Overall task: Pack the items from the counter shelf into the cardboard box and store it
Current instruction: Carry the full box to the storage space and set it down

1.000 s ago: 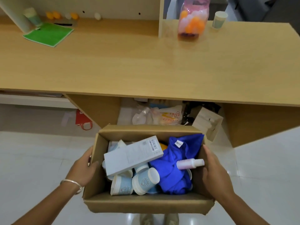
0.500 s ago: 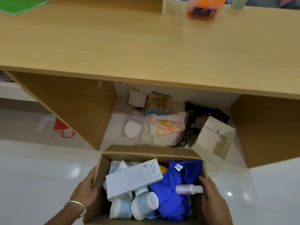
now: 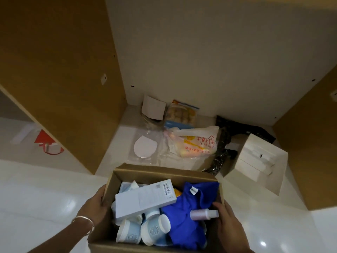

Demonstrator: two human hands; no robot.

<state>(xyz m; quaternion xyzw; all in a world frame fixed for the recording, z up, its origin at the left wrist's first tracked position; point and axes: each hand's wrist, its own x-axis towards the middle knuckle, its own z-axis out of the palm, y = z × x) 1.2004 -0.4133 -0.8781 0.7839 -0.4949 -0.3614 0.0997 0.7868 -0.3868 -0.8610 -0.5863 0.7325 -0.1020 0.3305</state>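
Probably an office or shop: a wooden counter's underside (image 3: 54,70), white tiled floor (image 3: 36,198), stored snack bags (image 3: 197,143).

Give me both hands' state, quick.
Left hand: closed on the cardboard box, left wall.
Right hand: closed on the box's right wall.

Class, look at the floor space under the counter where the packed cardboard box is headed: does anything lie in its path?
Yes. Ahead of the cardboard box lie a clear packet with a white disc, a printed plastic bag, black plastic wrap and a white open box at right. They fill the floor there.
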